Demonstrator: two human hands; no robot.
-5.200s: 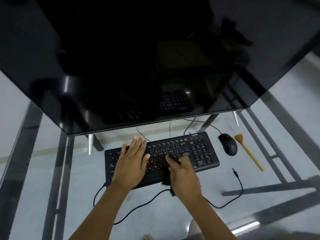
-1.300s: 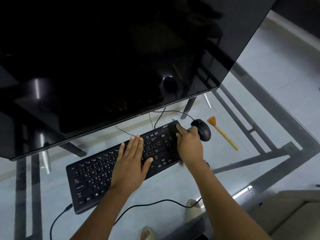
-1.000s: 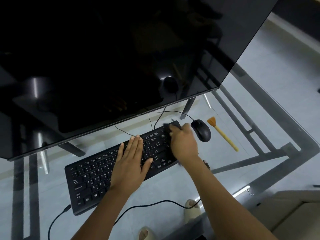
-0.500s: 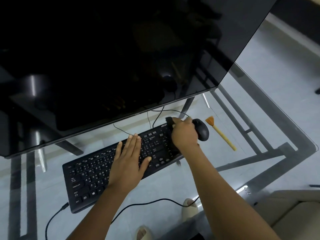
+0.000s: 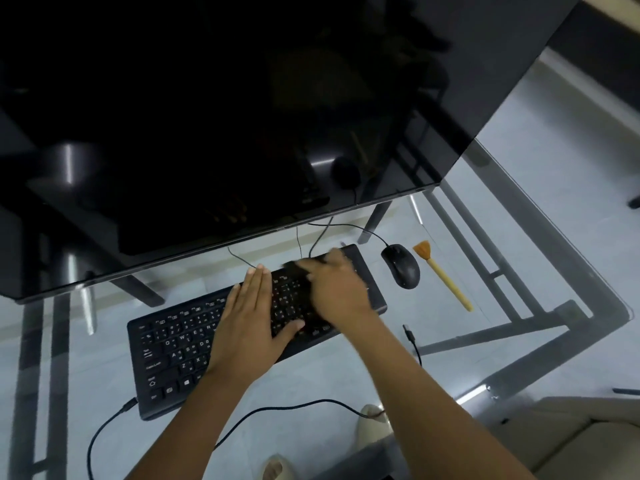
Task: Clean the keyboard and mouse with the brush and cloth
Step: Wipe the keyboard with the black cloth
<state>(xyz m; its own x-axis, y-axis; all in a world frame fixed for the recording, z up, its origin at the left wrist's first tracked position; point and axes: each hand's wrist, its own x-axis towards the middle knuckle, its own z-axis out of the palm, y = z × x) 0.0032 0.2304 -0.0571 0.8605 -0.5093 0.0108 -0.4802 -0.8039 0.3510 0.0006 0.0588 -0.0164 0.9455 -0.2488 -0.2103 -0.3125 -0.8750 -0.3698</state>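
A black keyboard lies at an angle on the glass table, in front of a large dark monitor that stands toward the far edge. The left hand rests flat on the middle of the keys, fingers straight and pressed together, thumb spread out to the side. The right hand is over the keyboard's right end, blurred, pressing a dark cloth against the keys; a bit of cloth shows past the fingertips, but whether the fingers curl round it or lie flat on it cannot be told. The black mouse sits just beside the keyboard's right end, apart from it, its cord running back under the monitor. The brush, with a yellow handle and orange bristles, lies just right of the mouse, toward the table's right edge. A loose black cable curls across the glass near the front edge.
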